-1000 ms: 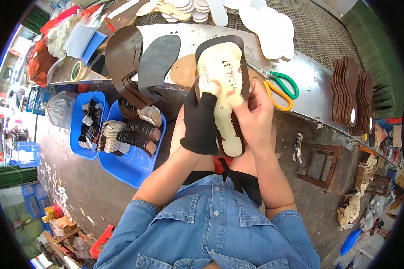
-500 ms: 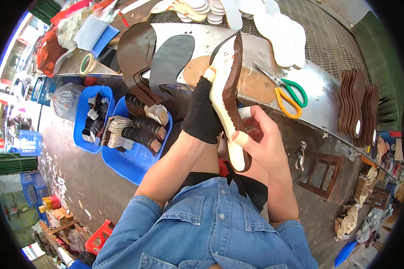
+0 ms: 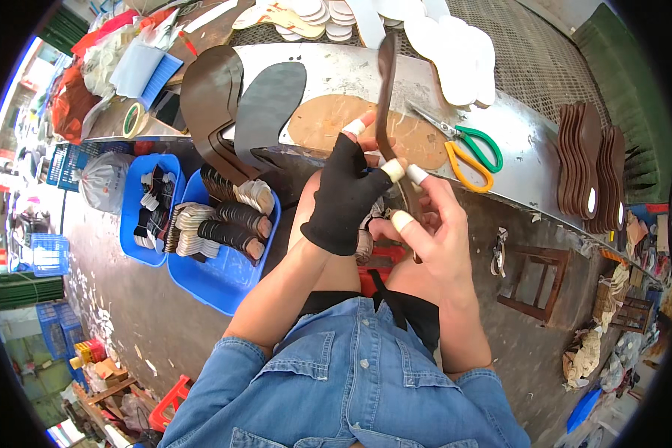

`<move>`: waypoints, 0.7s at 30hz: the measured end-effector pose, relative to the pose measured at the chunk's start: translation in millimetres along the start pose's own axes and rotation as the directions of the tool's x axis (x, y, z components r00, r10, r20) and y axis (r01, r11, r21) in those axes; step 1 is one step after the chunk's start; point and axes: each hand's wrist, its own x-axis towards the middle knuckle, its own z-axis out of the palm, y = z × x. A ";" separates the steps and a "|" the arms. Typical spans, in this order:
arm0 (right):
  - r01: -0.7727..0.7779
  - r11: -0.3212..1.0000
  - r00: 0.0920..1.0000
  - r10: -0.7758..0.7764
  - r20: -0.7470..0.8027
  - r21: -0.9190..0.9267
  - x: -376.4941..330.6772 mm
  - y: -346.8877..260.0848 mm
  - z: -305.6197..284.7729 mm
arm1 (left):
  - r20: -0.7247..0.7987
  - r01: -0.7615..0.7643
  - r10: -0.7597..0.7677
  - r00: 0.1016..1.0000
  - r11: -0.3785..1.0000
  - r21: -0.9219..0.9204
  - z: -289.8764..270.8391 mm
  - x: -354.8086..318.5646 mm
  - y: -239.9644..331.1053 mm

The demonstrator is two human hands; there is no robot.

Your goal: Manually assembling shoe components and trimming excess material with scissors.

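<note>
A brown-covered shoe insole (image 3: 385,86) stands almost edge-on in front of me, so its pale face is hidden. My left hand (image 3: 345,190), in a black fingerless glove with white tape on the fingertips, grips it around the middle between thumb and fingers. At the lower end, my right hand (image 3: 442,235), bare but with taped fingertips, closes thumb and fingers on the edge. Behind the insole lies a tan sole-shaped board (image 3: 325,123) on the metal bench (image 3: 526,149). Scissors (image 3: 470,153) with green and orange handles rest right of it.
Brown sole pieces (image 3: 205,89) and a dark grey one (image 3: 272,104) overhang the bench's left side. White insoles (image 3: 455,60) lie at the back, stacked brown ones (image 3: 581,160) on the right. Blue bins (image 3: 201,287) of bundled parts sit lower left; a wooden frame (image 3: 534,284) stands right.
The insole has turned from showing its pale face to nearly edge-on. My left thumb has come down toward my right fingers, and the view has shifted slightly.
</note>
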 end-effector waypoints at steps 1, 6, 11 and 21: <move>-0.032 0.999 0.999 0.032 -0.027 -0.016 -2.2 -7.2 -2.6 | 0.008 0.015 -0.015 1.000 1.000 -0.022 4.0 2.3 0.1; 0.043 0.994 0.999 -0.046 -0.029 -0.101 -4.7 2.4 -19.1 | -0.023 0.096 -0.093 0.995 0.973 0.209 -15.2 11.6 -18.0; 0.117 0.956 0.968 -0.170 -0.184 -0.268 -1.8 3.1 -65.8 | 0.078 0.039 -0.065 0.995 0.954 0.296 2.3 14.5 -18.0; -0.637 0.243 0.607 -0.426 -0.671 -0.731 53.5 46.7 -314.2 | 0.081 0.166 -0.195 0.978 0.949 0.270 -30.8 2.5 -10.3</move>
